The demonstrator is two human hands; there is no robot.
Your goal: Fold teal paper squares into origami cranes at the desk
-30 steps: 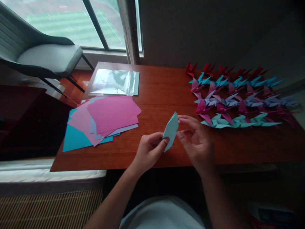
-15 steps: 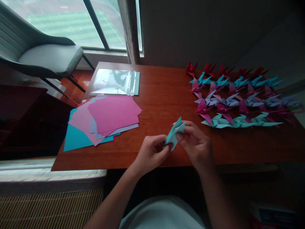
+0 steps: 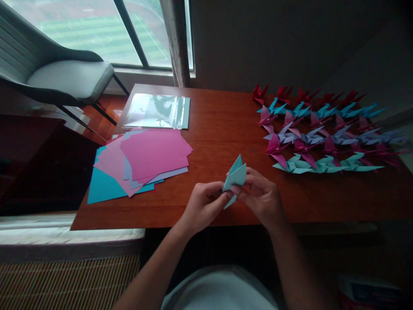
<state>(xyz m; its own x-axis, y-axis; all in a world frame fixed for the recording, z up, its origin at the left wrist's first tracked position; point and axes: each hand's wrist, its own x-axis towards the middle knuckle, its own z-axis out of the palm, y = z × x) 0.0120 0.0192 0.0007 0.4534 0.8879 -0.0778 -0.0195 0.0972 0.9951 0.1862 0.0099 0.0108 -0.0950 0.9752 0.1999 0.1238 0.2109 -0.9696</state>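
Mint-green folded paper point(image 3: 237, 175) is gripped by the left hand point(image 3: 204, 206) and the right hand point(image 3: 263, 198), I see, its two upper tips parted above the bench point(image 3: 219, 118)

The folded piece point(image 3: 236, 175) and sheets point(image 3: 155, 154) are matt paper, the packet point(image 3: 148, 113) glossy plastic, the table point(image 3: 222, 125) smooth wood.

Dim overall, soft daylight from the window point(image 3: 87, 36), glare on the plastic packet point(image 3: 151, 111) (a whitish sheen), right corners dark
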